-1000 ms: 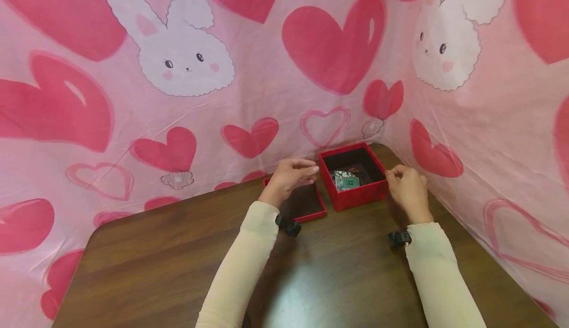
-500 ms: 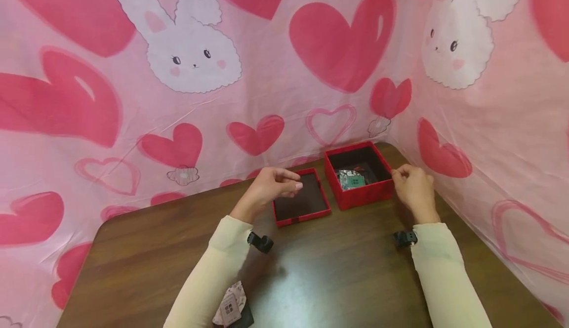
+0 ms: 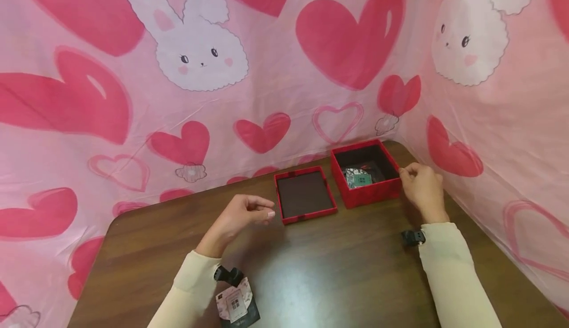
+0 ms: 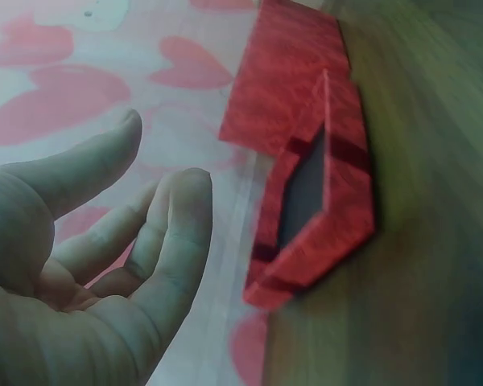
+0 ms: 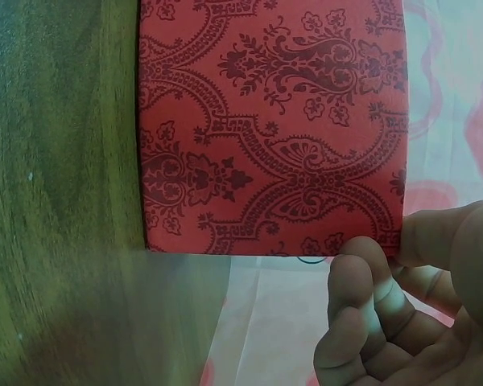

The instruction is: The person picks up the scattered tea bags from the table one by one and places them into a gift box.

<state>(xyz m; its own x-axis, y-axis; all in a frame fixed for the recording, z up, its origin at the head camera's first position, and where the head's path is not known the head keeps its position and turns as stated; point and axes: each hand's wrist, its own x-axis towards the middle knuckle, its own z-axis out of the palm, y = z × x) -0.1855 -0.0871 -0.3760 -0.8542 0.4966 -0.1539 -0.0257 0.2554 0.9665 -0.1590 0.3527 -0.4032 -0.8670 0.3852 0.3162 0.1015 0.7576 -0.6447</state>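
A red, dark-lined box (image 3: 373, 193) stands uncovered near the table's back right corner. Inside it lies a packet (image 3: 358, 178) with a green label. My right hand (image 3: 422, 189) pinches the box's near right corner at the rim; the right wrist view shows thumb and fingers at the corner of its patterned red wall (image 5: 282, 145). Left of the box, the red lid (image 3: 306, 193) lies with its dark inside up. My left hand (image 3: 235, 219) hovers to the lid's left, fingers loosely bent and holding nothing, thumb apart from the fingers in the left wrist view.
A pink and black packet (image 3: 235, 304) lies on the wooden table (image 3: 338, 268) beside my left wrist. Pink cloth walls (image 3: 266, 61) with hearts and rabbits rise right behind the table and along its right side.
My left hand has drawn back from above the lid toward the left and nearer to me, uncovering the lid and the near packet. My right hand has stayed at the box's corner.
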